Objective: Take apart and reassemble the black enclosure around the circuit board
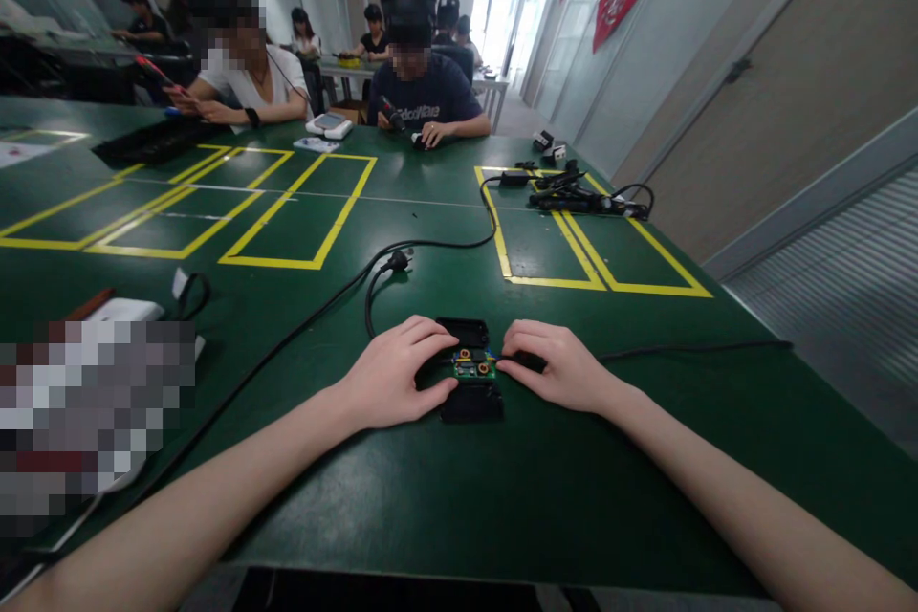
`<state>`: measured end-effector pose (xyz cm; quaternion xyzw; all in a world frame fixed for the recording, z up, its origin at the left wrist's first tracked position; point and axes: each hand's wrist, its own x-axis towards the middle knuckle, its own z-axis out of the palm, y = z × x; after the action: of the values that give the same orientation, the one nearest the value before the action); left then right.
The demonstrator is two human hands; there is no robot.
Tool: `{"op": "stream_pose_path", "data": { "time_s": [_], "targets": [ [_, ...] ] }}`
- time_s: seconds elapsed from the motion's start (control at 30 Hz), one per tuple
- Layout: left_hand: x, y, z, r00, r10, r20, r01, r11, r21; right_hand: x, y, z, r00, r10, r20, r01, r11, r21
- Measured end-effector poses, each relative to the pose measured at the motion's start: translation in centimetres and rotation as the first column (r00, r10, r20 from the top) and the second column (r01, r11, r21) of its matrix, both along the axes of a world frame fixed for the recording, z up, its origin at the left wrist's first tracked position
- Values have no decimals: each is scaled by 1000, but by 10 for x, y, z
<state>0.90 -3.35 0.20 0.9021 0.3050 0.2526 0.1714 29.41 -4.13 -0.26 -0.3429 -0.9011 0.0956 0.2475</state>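
A small green circuit board (474, 365) with copper-coloured coils lies on the table in front of me. One half of a black plastic case (463, 332) is beyond it, the other black case half (471, 404) nearer me. My left hand (398, 371) curves around the board's left end, thumb and fingertip at its near and far edges. My right hand (563, 365) closes on a black cable end (528, 360) at the board's right end, where thin coloured wires show. Its lower fingers are partly hidden.
Black cable (695, 348) runs off to the right. A power plug (398, 260) lies beyond my left hand. Black adapters and cords (566, 196) are heaped at the far right. Yellow tape (322, 239) marks the green table. Two people (423, 96) (251, 81) sit across.
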Motion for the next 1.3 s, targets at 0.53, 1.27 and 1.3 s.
{"op": "stream_pose_path", "data": {
  "time_s": [0.53,1.27,1.3],
  "targets": [
    [-7,8,0,988,121,-92,-119,992,32,-9,-3,-7,998,-58,-34,56,997,-61],
    [-7,8,4,988,112,-104,-110,994,22,-10,-4,-7,999,-34,-20,34,999,-23],
    [-7,8,5,989,111,-93,-109,994,25,-10,-4,-6,999,-36,-31,36,999,-24]
  ]
}}
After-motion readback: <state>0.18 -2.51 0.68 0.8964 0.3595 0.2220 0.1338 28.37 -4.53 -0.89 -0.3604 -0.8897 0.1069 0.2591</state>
